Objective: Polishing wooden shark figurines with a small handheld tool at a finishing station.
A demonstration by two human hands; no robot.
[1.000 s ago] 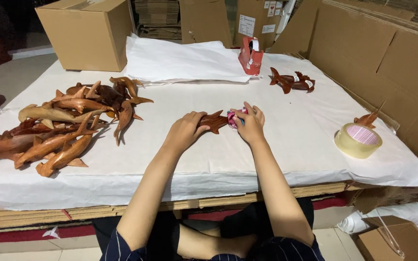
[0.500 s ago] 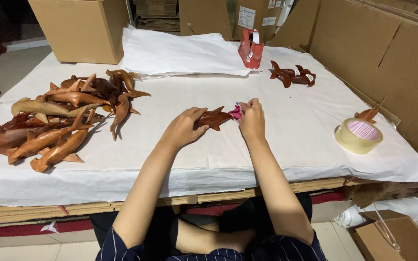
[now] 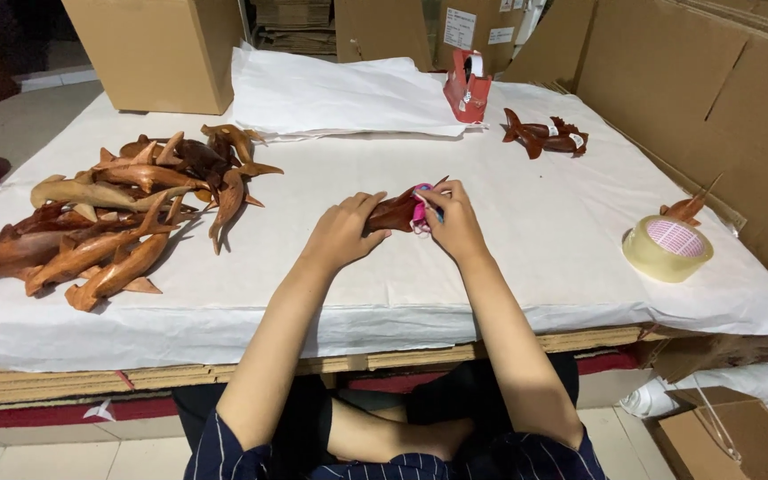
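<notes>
My left hand (image 3: pixel 342 233) grips a small reddish-brown wooden fish carving (image 3: pixel 396 212) on the white paper covering the table (image 3: pixel 420 293). My right hand (image 3: pixel 453 222) holds a small pink object (image 3: pixel 420 211) against the carving's tail end. Both hands meet at the middle of the table, close to its near edge. What exactly the pink object is stays unclear, since my fingers cover most of it.
A pile of wooden fish carvings (image 3: pixel 117 213) lies at the left. Two more carvings (image 3: pixel 546 136) rest at the back right beside a red tape dispenser (image 3: pixel 467 86). A tape roll (image 3: pixel 667 248) sits at the right. Cardboard boxes (image 3: pixel 157 49) and a stack of white paper (image 3: pixel 340 89) stand behind.
The carving has turned in my hands and now lies lower, with my right hand pressed closer on its tail. The camera has tilted slightly.
</notes>
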